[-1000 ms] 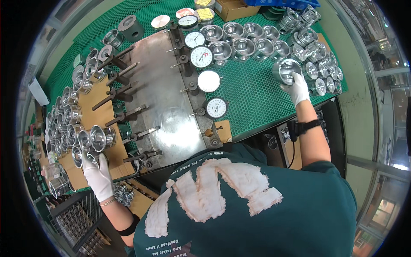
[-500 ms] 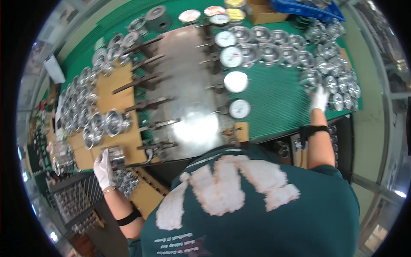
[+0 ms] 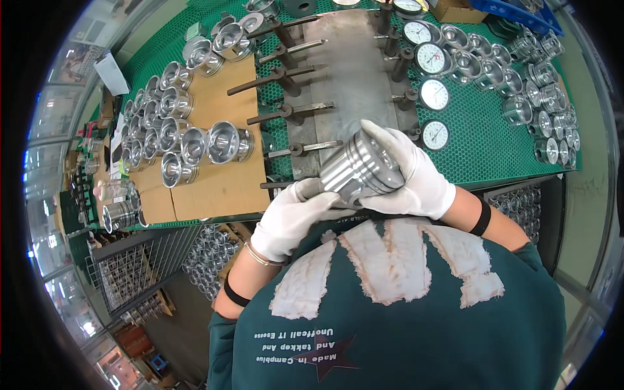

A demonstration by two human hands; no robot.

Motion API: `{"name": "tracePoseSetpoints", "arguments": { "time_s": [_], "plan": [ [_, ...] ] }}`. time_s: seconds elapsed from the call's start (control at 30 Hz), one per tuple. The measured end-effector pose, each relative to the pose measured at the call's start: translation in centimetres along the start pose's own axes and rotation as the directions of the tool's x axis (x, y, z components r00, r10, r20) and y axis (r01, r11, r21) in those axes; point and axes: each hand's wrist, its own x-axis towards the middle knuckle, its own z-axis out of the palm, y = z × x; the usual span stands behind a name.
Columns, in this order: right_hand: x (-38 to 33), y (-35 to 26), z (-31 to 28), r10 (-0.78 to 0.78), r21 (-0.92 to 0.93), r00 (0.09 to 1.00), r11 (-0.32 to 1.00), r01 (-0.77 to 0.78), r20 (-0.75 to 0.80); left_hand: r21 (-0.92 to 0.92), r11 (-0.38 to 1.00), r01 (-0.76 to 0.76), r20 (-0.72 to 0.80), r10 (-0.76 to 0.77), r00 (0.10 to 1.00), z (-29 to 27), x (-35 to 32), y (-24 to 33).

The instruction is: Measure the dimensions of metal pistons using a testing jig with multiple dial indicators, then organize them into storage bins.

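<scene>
A: Change since half a second ago?
B: Right hand (image 3: 416,174) and left hand (image 3: 292,220), gloved: drawn together from far apart. Grip: both clasped on one metal piston (image 3: 354,168), tilted, centre of the clock, before the steel plate's (image 3: 349,81) near end.
A: Surface?
B: Desk (image 3: 478,153), green-matted. Steel plate, twelve o'clock. Cardboard (image 3: 221,188), nine, bearing pistons (image 3: 174,102). Dial gauges (image 3: 434,95), row, one to two.
A: Room?
B: Floor (image 3: 185,318), dark, eight o'clock. Wire-mesh rack (image 3: 156,255), also eight.
</scene>
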Motion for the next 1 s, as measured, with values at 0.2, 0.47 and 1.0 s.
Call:
{"name": "tracePoseSetpoints", "arguments": {
  "time_s": [0.2, 0.47, 1.0],
  "plan": [
    [0.5, 0.5, 0.4, 0.029, -0.448, 0.999, 0.894, -0.01, 0.036, 0.528, 0.841, -0.121, -0.031, 0.161, 0.986, 0.6, 3.1, 0.6],
    [-3.2, 0.4, -0.7, 0.42, -0.056, 0.907, 0.906, -0.42, -0.016, 0.757, 0.506, -0.414, 0.084, 0.553, 0.829, 3.0, 7.0, -0.4],
    [-4.8, 3.1, 1.3, 0.584, 0.513, 0.785, 0.618, -0.596, 0.208, 0.616, 0.663, -0.425, 0.009, 0.534, 0.845, 3.6, 9.6, -1.0]
  ]
}}
